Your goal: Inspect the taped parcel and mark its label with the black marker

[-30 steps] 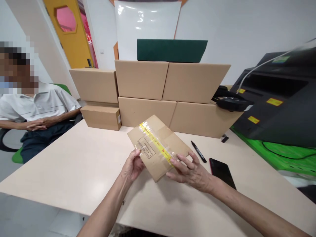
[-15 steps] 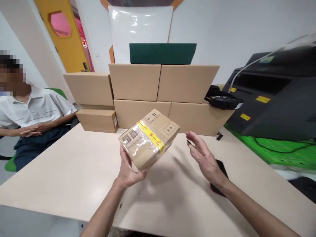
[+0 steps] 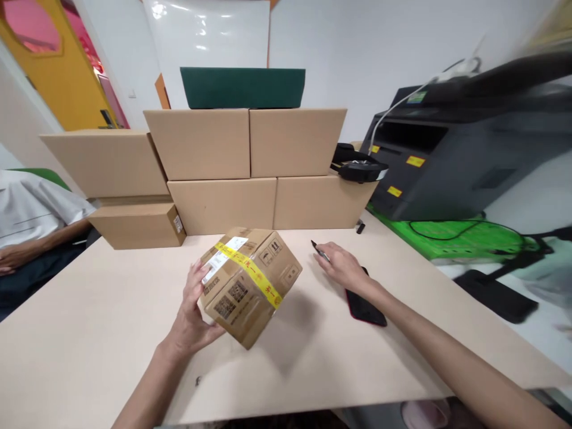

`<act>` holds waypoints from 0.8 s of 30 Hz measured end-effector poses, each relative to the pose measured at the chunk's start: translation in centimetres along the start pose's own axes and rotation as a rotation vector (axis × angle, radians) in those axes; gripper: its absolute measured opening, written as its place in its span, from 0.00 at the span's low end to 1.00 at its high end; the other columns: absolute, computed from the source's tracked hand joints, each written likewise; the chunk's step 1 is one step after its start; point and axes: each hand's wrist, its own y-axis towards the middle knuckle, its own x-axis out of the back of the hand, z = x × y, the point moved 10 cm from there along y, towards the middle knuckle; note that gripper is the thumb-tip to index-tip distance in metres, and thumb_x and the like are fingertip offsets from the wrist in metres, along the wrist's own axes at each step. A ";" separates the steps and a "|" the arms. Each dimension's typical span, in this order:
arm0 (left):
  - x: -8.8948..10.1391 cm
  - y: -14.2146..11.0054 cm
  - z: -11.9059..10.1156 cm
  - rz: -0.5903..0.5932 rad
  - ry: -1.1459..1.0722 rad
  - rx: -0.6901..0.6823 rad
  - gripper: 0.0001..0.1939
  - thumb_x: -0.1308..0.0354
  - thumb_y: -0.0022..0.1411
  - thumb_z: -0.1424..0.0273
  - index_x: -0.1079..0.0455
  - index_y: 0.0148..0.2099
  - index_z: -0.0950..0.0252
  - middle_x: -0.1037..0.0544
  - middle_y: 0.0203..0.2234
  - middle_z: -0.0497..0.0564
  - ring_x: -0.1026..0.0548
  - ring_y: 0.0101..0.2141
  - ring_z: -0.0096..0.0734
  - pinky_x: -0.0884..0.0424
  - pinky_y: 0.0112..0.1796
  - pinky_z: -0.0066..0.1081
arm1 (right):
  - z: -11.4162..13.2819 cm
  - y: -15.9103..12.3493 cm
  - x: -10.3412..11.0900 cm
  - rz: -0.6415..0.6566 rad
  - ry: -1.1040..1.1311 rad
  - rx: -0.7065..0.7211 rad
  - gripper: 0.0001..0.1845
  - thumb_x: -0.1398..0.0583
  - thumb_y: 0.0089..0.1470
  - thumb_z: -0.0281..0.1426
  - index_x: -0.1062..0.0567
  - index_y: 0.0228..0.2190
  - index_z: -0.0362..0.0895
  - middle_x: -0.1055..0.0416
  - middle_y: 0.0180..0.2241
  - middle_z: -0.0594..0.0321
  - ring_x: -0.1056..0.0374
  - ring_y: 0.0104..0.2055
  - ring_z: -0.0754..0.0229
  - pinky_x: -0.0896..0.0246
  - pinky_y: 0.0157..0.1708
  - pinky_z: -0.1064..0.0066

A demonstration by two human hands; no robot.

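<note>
My left hand (image 3: 192,316) grips a cardboard parcel (image 3: 248,286) from its left side, holding it tilted just above the pale table (image 3: 111,310). Yellow tape crosses the parcel, with a white label and printed codes on its faces. My right hand (image 3: 342,267) is apart from the parcel and pinches a black marker pen (image 3: 320,251) in its fingertips. Its wrist passes just above a black smartphone (image 3: 366,308) lying on the table.
Plain cardboard boxes (image 3: 218,179) stand stacked at the table's far edge, with a dark green box (image 3: 242,87) on top. A black printer (image 3: 429,161) sits on a green mat (image 3: 465,241) at the right. A seated person's arm (image 3: 36,247) rests at the left.
The parcel has turned, bringing its white label into view. My right hand has moved left onto the marker pen, and the whole view has swung to the right.
</note>
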 end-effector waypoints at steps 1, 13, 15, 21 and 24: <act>0.0 0.2 -0.5 0.030 -0.029 -0.048 0.61 0.25 0.50 0.63 0.60 0.75 0.50 0.39 0.67 0.60 0.38 0.66 0.57 0.44 0.64 0.65 | -0.6 0.3 -0.8 0.042 -0.050 -0.031 0.12 0.43 0.65 0.30 0.23 0.45 0.38 0.25 0.48 0.46 0.28 0.52 0.48 0.33 0.53 0.57; -2.4 -0.3 -3.7 0.241 0.144 -0.217 0.53 0.35 0.58 0.79 0.63 0.76 0.55 0.41 0.68 0.65 0.46 0.70 0.54 0.50 0.65 0.66 | -5.5 2.3 -5.2 0.156 -0.104 -0.289 0.18 0.37 0.64 0.37 0.27 0.52 0.41 0.27 0.52 0.54 0.27 0.49 0.51 0.29 0.49 0.52; -2.9 -0.3 -4.7 0.234 0.236 -0.219 0.52 0.35 0.57 0.78 0.60 0.76 0.58 0.39 0.66 0.67 0.43 0.68 0.57 0.49 0.64 0.66 | -5.9 2.4 -4.9 0.114 -0.002 -0.277 0.19 0.37 0.63 0.35 0.28 0.54 0.42 0.25 0.48 0.55 0.26 0.47 0.52 0.30 0.49 0.53; -5.8 0.7 -7.3 0.261 0.456 -0.165 0.34 0.38 0.58 0.73 0.39 0.66 0.61 0.30 0.59 0.67 0.34 0.61 0.61 0.42 0.59 0.60 | -5.4 1.5 -2.6 -0.023 0.505 -0.181 0.18 0.43 0.56 0.37 0.24 0.45 0.43 0.30 0.25 0.65 0.33 0.26 0.58 0.36 0.30 0.66; -7.8 1.5 -8.2 0.294 0.578 -0.135 0.29 0.39 0.59 0.76 0.35 0.63 0.61 0.26 0.57 0.64 0.30 0.57 0.58 0.42 0.59 0.56 | -4.3 0.2 -0.1 -0.099 0.776 -0.112 0.23 0.45 0.57 0.46 0.26 0.45 0.42 0.28 0.28 0.61 0.31 0.26 0.57 0.36 0.26 0.65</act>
